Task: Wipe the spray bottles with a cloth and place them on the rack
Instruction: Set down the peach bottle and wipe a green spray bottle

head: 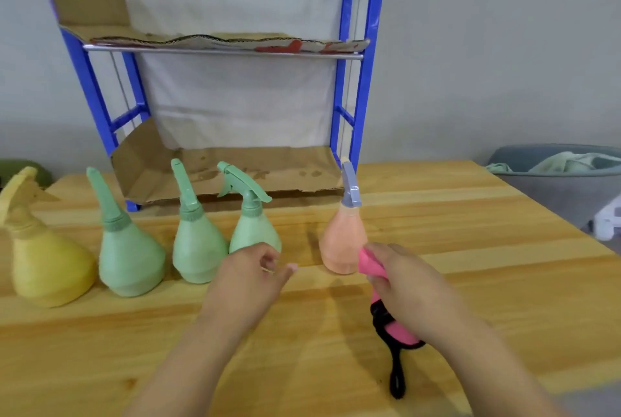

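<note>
Several spray bottles stand in a row on the wooden table [470, 248]: a yellow bottle [47, 265] at the far left, then three green bottles [129, 258] [196, 248] [253, 228], and an orange bottle [341, 242] with a grey trigger head. My right hand [403, 275] grips a pink cloth [369, 263] with a black edge and loop, pressed against the orange bottle's lower right side. My left hand [255, 275] hovers in front of the third green bottle, fingers loosely apart and holding nothing. The blue rack [353, 80] stands behind the bottles.
Cardboard sheets line the rack's lower shelf [235, 174] and upper shelf [218, 40]. A grey basket [554, 181] holding pale green cloth sits off the table's right edge. A dark green object [20, 168] lies at the far left.
</note>
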